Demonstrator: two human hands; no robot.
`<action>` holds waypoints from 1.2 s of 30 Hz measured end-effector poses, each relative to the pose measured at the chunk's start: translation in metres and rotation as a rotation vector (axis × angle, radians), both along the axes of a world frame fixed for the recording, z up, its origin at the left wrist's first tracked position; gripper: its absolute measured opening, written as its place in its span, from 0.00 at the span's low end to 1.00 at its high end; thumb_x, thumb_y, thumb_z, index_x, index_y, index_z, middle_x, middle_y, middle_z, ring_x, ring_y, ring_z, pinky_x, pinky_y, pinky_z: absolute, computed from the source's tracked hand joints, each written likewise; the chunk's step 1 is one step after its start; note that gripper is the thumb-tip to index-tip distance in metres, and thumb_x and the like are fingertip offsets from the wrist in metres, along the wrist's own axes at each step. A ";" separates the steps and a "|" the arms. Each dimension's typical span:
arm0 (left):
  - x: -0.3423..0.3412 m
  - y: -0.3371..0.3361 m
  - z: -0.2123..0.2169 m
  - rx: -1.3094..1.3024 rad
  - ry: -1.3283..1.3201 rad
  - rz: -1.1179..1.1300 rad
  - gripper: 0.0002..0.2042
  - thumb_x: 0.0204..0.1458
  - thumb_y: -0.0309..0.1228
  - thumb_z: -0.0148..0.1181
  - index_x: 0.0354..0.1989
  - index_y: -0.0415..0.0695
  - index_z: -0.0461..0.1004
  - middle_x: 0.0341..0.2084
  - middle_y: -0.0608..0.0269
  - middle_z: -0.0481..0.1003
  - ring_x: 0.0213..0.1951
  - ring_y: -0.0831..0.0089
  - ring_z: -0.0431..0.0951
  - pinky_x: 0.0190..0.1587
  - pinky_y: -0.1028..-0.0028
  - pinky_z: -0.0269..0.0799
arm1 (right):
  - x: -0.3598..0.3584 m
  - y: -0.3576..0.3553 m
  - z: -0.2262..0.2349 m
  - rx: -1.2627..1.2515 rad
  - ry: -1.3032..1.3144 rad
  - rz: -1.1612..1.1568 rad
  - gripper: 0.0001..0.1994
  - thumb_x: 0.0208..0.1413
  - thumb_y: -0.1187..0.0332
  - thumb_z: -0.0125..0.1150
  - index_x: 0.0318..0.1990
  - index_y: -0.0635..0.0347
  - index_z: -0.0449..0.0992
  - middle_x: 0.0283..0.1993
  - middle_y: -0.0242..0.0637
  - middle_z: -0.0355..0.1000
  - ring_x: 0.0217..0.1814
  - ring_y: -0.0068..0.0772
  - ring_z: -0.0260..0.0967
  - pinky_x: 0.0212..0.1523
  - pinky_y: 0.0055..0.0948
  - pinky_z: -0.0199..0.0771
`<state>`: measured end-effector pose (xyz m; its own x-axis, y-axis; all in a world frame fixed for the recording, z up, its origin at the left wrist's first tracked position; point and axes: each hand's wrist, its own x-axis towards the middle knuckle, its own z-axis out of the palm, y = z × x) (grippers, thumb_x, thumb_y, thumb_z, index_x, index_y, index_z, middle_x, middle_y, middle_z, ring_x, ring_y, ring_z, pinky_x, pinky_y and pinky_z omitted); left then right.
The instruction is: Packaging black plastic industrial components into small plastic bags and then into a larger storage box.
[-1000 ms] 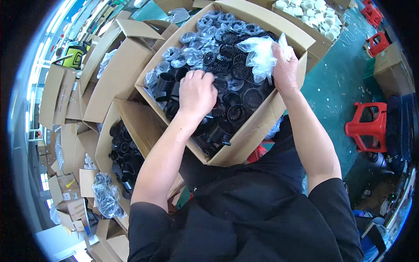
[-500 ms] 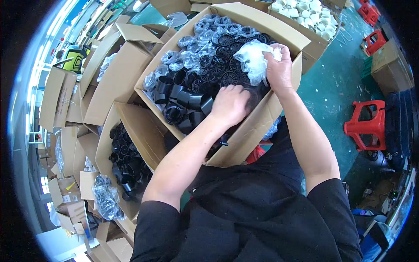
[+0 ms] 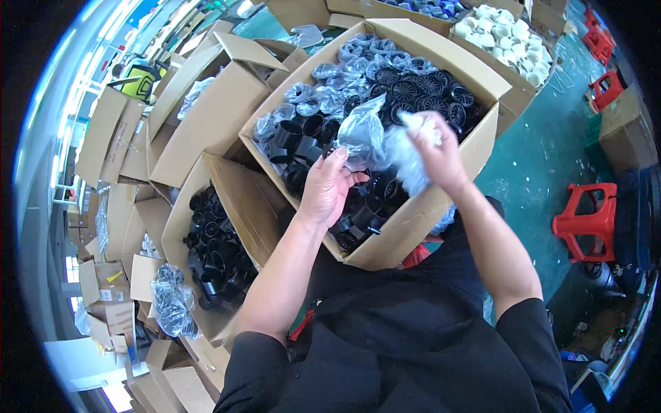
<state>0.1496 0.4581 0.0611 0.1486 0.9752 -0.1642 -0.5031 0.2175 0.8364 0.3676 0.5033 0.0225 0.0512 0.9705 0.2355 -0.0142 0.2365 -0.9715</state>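
A large open cardboard box in front of me holds several black plastic fittings, many wrapped in clear bags. My left hand is over the box's near part and pinches a black fitting in a clear plastic bag. My right hand grips a bunch of crumpled clear plastic bags right beside it. Both hands meet above the middle of the box.
A second open box with loose black fittings stands to my left, with a bagged bundle by it. Folded cartons pile at the far left. A box of white caps sits beyond. A red stool stands on the green floor at the right.
My left hand came up out of the box's near corner with a bagged fitting. My right hand moved from the box's far right rim toward the middle, carrying the crumpled bags.
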 end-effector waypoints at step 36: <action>-0.008 -0.004 -0.011 0.696 1.171 0.327 0.07 0.52 0.26 0.63 0.39 0.43 0.77 0.39 0.61 0.79 0.42 0.65 0.76 0.49 0.70 0.70 | 0.008 0.021 0.067 0.204 -0.668 -0.085 0.13 0.68 0.61 0.55 0.43 0.63 0.75 0.31 0.35 0.74 0.29 0.24 0.67 0.32 0.28 0.70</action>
<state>0.1417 0.4541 0.0496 0.0164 0.8701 0.4925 0.6063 -0.4004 0.6871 0.3759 0.5243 0.0891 -0.0946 0.9026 0.4199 0.5969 0.3890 -0.7017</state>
